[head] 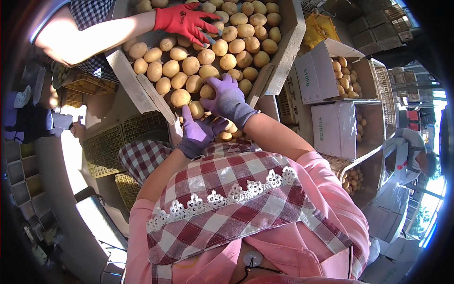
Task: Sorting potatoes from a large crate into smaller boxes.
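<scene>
Potatoes [190, 65] cover the bottom of a wooden sorting tray [283, 53] in front of me. My right hand [228, 97], in a purple and grey glove, has its thumb and fingers around a potato [207, 92] near the tray's narrow front opening. Just below it, my left hand [200, 132], gloved alike, is cupped at that opening with thumb and fingers apart. The left thumb lies beside another potato [195, 109]; whether it presses on it, I cannot tell. More potatoes [227, 136] lie lower down, under the opening, partly hidden by my hands.
A co-worker's red-gloved hand [188, 23] reaches over the tray from the upper left. Cardboard boxes [333, 127] holding potatoes stand on the right. Plastic crates [104, 151] sit on the floor to the left. Another person [416, 152] bends at the far right.
</scene>
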A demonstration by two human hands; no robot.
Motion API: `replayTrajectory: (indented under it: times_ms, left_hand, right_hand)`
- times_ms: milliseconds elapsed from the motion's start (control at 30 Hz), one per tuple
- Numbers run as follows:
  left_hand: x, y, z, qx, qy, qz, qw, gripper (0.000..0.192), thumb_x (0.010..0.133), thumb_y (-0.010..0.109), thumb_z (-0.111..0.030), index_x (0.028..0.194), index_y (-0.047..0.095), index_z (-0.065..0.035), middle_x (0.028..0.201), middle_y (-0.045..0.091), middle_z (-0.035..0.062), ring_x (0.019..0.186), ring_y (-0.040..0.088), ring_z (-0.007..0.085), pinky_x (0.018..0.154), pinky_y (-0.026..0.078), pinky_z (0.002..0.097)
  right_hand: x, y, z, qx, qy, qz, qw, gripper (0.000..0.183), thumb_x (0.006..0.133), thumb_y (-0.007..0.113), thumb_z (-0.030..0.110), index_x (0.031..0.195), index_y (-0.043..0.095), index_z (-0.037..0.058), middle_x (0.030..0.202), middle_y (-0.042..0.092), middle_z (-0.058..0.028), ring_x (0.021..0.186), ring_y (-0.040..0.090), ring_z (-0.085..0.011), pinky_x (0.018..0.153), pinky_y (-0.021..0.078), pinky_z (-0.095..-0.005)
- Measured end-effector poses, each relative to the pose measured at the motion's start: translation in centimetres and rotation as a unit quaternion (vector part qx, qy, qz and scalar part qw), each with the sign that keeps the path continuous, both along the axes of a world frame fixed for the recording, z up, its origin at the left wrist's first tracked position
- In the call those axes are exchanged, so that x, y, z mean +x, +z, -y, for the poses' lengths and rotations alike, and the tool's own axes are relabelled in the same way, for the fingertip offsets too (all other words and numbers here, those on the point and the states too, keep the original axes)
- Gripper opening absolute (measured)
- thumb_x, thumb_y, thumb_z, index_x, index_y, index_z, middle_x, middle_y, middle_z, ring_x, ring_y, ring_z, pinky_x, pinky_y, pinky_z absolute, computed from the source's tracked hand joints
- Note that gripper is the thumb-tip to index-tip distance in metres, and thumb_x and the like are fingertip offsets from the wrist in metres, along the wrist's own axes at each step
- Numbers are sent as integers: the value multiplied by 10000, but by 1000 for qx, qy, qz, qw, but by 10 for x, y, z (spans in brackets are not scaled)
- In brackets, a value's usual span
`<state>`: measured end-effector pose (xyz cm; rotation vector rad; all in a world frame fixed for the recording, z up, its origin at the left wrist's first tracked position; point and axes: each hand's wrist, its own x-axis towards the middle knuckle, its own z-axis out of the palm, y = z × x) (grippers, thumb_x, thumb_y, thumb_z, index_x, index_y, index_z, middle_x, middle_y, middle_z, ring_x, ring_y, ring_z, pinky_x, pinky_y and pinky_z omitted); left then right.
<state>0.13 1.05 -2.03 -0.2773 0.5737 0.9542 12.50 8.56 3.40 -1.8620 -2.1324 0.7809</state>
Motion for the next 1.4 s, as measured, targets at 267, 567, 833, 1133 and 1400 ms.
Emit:
replayTrajectory:
  times_ms: [267, 567, 833, 1133, 1400]
  left_hand:
    - [-6, 3, -9, 3, 36, 48, 998, 799, 857, 572, -535, 1397, 234, -53, 1378, 311, 204, 1251, 382, 421, 1006, 392, 589]
    - [-9, 13, 1, -26, 7, 1, 1000, 902, 816, 553, -630, 1429, 196, -72, 1428, 280, 181, 1228, 424, 417, 984, 415, 563]
    - [-22, 1, 25, -18, 13, -73, 997, 891, 825, 477, -686, 1410, 219, -65, 1400, 332, 180, 1250, 408, 387, 1035, 368, 563]
    - [-35, -33, 33, 20, -47, -169, 984, 438, 962, 393, -413, 1264, 439, -99, 1271, 470, 115, 1203, 456, 310, 997, 403, 527]
    - [-22, 23, 24, 267, -3, -186, 945, 748, 902, 392, -619, 1345, 333, -19, 1306, 461, 161, 1237, 437, 305, 1065, 344, 434]
  right_hand:
    - [257, 104, 24, 394, -228, 73, 887, 485, 731, 777, 255, 1129, 593, 49, 1091, 575, -155, 980, 572, -292, 828, 494, -348]
    - [192, 87, -48, 391, -20, 165, 905, 579, 753, 688, 354, 1257, 525, 121, 1292, 499, -181, 1216, 427, -382, 1002, 365, -451]
    - [-14, -35, -39, 250, 106, 185, 944, 802, 811, 549, 509, 1472, 211, 204, 1486, 138, -294, 1384, 148, -453, 1050, 134, -672]
    - [-10, 11, -34, 299, 214, 4, 930, 460, 767, 618, 236, 1204, 537, 117, 1234, 534, -121, 1134, 522, -308, 925, 429, -465]
    - [11, -17, 32, 193, 326, 32, 925, 549, 769, 612, 352, 1281, 499, 186, 1381, 416, -117, 1290, 362, -364, 1062, 261, -555]
